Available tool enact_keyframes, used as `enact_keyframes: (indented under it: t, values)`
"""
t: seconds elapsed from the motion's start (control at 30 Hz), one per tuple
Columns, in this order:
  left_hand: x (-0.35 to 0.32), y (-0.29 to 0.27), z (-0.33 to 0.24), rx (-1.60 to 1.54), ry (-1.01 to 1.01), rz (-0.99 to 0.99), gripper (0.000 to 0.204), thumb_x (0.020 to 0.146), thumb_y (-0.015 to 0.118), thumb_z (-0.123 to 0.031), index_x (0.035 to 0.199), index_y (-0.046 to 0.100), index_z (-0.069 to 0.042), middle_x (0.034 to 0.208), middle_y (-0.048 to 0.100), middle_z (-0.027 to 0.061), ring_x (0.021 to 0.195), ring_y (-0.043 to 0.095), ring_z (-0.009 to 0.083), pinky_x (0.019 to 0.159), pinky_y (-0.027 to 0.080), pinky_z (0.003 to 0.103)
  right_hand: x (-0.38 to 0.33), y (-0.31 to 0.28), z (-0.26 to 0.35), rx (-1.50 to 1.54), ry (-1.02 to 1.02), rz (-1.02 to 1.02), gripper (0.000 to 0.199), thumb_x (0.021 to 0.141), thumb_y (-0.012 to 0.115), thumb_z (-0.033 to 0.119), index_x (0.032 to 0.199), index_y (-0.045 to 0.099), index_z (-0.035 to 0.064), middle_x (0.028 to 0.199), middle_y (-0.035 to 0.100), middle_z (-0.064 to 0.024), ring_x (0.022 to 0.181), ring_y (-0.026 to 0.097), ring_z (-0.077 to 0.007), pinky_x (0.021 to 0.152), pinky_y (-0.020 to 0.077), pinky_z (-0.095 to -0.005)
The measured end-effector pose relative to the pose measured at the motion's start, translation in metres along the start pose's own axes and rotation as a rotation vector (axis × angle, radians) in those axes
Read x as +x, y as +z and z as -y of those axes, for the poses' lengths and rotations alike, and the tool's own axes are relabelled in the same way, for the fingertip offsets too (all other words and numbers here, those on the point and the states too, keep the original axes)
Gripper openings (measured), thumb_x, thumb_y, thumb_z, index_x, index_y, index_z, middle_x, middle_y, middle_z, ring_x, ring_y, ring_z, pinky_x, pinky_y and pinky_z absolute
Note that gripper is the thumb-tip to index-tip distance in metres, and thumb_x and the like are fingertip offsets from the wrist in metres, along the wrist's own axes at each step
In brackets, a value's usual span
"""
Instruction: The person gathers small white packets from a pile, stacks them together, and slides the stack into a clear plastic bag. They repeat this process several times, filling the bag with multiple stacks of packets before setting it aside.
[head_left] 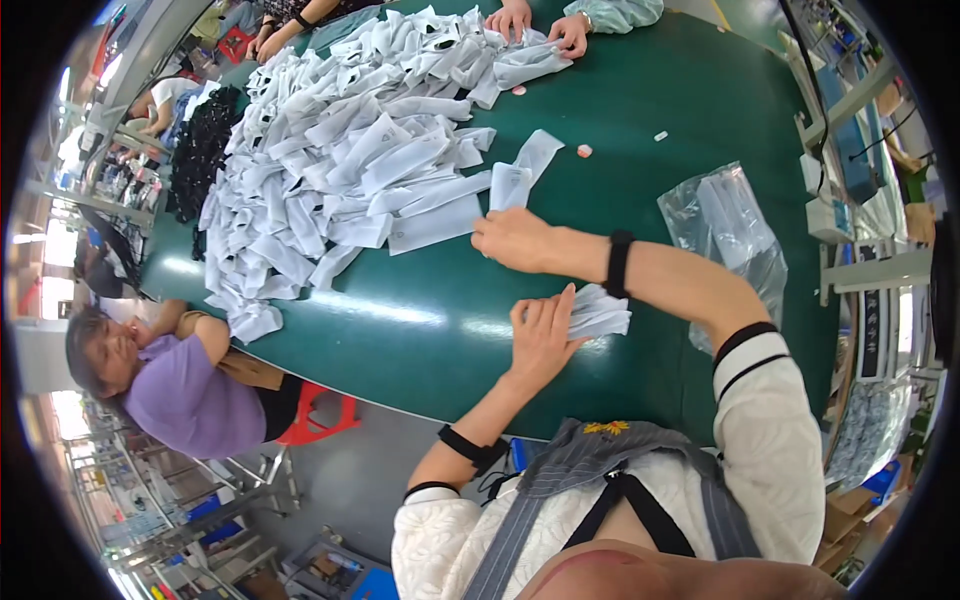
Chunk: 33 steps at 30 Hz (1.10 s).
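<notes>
My left hand (540, 335) grips the left end of a small stack of white pouches (603, 314) on the green table, its thumb on the near side and its fingers along the far side. Farther out, my right hand (515, 240) is closed, fingers curled, at the edge of the loose white pouches. One folded white pouch (510, 187) lies right behind its knuckles, and a flat white pouch (435, 226) reaches its fingertips. The fingertips partly hide what they pinch; it looks like the edge of a white pouch.
A large heap of white pouches (340, 150) covers the left and far table (620, 200). Beside it lies a black pile (200, 150). A clear plastic bag with white pouches (730, 220) is at right. A co-worker's hands (570, 35) handle pouches opposite; a seated person (200, 390) leans at left.
</notes>
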<state>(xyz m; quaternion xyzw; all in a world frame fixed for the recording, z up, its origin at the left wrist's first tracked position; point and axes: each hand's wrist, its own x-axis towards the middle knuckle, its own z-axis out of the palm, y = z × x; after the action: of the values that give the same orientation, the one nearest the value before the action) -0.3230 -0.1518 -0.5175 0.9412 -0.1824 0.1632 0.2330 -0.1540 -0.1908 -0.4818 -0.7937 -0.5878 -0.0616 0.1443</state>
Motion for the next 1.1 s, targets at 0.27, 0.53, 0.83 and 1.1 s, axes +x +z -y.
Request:
enact_keyframes:
  t: [0.27, 0.53, 0.83, 1.1]
  values:
    - [-0.011, -0.023, 0.000, -0.097, -0.018, 0.108, 0.063, 0.067, 0.079, -0.037, 0.119, 0.058, -0.008, 0.117, 0.056, 0.0092, 0.107, 0.052, 0.0278, 0.093, 0.035, 0.046, -0.078, -0.059, -0.009, 0.988, 0.806, -0.229, 0.008, 0.094, 0.046, 0.007, 0.097, 0.051, 0.0011, 0.085, 0.064, -0.0119, 0.070, 0.067, -0.0201, 0.058, 0.0540, -0.0330]
    - [0.020, -0.041, 0.027, 0.039, 0.147, 0.117, 0.062, 0.063, 0.082, -0.038, 0.113, 0.059, -0.008, 0.120, 0.054, 0.0134, 0.110, 0.051, 0.0319, 0.093, 0.036, 0.048, -0.141, -0.031, 0.001, 0.845, 0.605, 0.182, 0.017, 0.089, 0.048, 0.000, 0.103, 0.056, 0.0036, 0.085, 0.063, -0.0143, 0.082, 0.066, -0.0241, 0.071, 0.0537, -0.0366]
    - [0.023, 0.001, 0.009, 0.009, 0.049, 0.056, 0.066, 0.063, 0.082, -0.039, 0.114, 0.057, -0.005, 0.114, 0.057, 0.0137, 0.103, 0.054, 0.0319, 0.093, 0.037, 0.049, -0.038, 0.008, -0.112, -0.256, 0.383, -0.246, 0.031, 0.083, 0.053, 0.005, 0.114, 0.054, 0.0066, 0.114, 0.057, -0.0109, 0.103, 0.058, -0.0329, 0.083, 0.0485, -0.0423]
    - [0.000, -0.027, 0.001, 0.004, 0.024, 0.222, 0.078, 0.056, 0.085, -0.040, 0.119, 0.054, -0.004, 0.122, 0.054, 0.0145, 0.115, 0.048, 0.0353, 0.101, 0.032, 0.054, -0.095, -0.026, -0.014, 0.028, 0.465, 0.424, 0.027, 0.082, 0.056, 0.007, 0.108, 0.057, 0.0004, 0.106, 0.061, -0.0130, 0.106, 0.058, -0.0293, 0.084, 0.0481, -0.0419]
